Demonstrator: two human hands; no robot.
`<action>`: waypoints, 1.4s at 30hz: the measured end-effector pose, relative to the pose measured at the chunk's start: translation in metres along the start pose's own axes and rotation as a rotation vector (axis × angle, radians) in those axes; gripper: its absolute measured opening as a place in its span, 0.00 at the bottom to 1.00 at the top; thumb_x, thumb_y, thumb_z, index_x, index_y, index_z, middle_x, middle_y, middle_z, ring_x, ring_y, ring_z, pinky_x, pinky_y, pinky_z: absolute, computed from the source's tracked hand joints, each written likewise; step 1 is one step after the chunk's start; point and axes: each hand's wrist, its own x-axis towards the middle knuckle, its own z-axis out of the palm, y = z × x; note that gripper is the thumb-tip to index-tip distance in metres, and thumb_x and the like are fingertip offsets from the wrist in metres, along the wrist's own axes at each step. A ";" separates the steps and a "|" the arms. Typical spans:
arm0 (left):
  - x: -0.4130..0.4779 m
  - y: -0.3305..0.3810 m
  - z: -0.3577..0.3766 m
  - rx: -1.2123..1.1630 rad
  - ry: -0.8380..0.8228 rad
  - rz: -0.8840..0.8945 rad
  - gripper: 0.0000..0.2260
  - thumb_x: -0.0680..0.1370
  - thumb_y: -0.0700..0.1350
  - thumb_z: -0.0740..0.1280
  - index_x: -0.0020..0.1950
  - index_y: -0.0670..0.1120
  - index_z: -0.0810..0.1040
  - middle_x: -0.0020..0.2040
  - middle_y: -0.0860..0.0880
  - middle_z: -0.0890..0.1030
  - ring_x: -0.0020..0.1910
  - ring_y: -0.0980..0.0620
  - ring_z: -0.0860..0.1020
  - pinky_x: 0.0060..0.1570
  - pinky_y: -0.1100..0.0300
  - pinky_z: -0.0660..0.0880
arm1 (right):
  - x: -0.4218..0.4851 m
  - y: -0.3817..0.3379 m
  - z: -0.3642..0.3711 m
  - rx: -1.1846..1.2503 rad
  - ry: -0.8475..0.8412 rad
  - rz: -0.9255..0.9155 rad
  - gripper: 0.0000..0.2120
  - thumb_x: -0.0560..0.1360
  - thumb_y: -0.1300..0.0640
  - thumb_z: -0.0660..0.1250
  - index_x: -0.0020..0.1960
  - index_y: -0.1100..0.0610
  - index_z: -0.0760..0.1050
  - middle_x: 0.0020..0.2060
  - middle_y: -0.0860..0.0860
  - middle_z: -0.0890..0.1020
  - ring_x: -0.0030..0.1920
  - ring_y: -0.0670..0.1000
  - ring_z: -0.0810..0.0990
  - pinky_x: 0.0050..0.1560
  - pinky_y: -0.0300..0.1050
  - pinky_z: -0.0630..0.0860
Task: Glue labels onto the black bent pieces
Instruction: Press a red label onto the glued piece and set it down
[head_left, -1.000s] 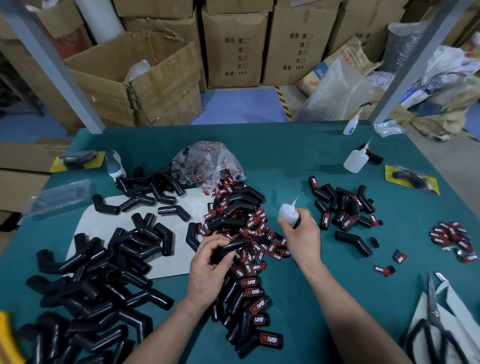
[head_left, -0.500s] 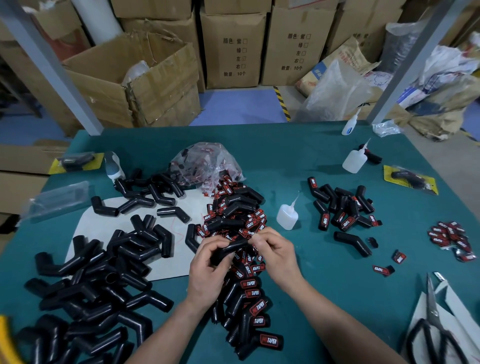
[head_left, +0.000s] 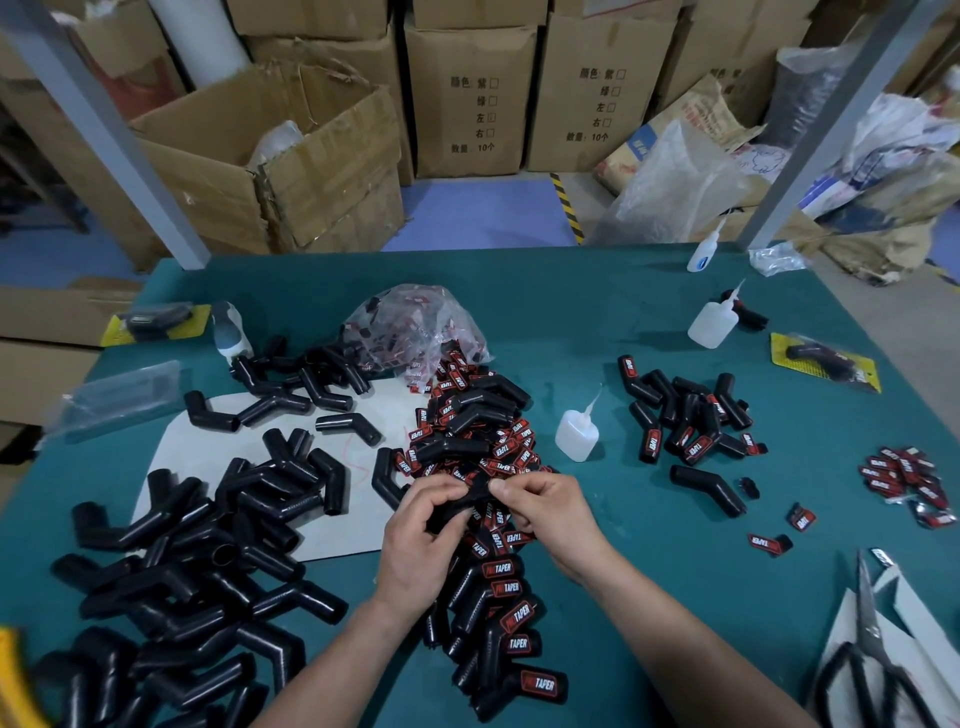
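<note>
The left hand (head_left: 418, 545) is curled round the lower leg of a black bent piece (head_left: 460, 506), held just above the heap of labels and finished pieces (head_left: 483, 415) near the centre of the table (head_left: 597, 322). The piece's long axis runs from the left palm up toward two o'clock. Its free end meets the right hand (head_left: 553, 512), whose thumb and forefinger pinch narrowly at that tip (whether a label lies under them is hidden). The right hand is therefore the nearer one for seating a label, while the left steadies. The glue bottle (head_left: 575, 434) stands apart at one o'clock of the hands, and the bare pieces (head_left: 208, 545) lie at eight o'clock.
</note>
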 end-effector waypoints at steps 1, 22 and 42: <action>0.000 0.000 0.000 0.003 -0.004 0.003 0.22 0.75 0.38 0.73 0.59 0.65 0.80 0.58 0.62 0.80 0.61 0.56 0.80 0.63 0.69 0.72 | 0.001 0.001 -0.001 -0.003 0.002 0.004 0.12 0.72 0.47 0.76 0.38 0.55 0.84 0.24 0.48 0.68 0.27 0.48 0.63 0.29 0.40 0.62; 0.001 -0.008 0.001 -0.100 0.028 -0.132 0.19 0.76 0.41 0.74 0.58 0.64 0.82 0.59 0.59 0.81 0.62 0.53 0.80 0.63 0.65 0.74 | 0.000 -0.001 -0.011 -0.190 -0.010 -0.086 0.17 0.78 0.40 0.62 0.42 0.50 0.80 0.31 0.50 0.80 0.26 0.48 0.74 0.28 0.40 0.70; 0.002 0.000 0.000 -0.132 0.117 -0.177 0.19 0.77 0.51 0.72 0.64 0.72 0.78 0.63 0.62 0.81 0.65 0.58 0.79 0.66 0.67 0.72 | -0.015 -0.021 -0.026 -1.337 -0.421 -0.367 0.13 0.77 0.55 0.64 0.61 0.54 0.78 0.56 0.50 0.75 0.59 0.51 0.72 0.59 0.46 0.72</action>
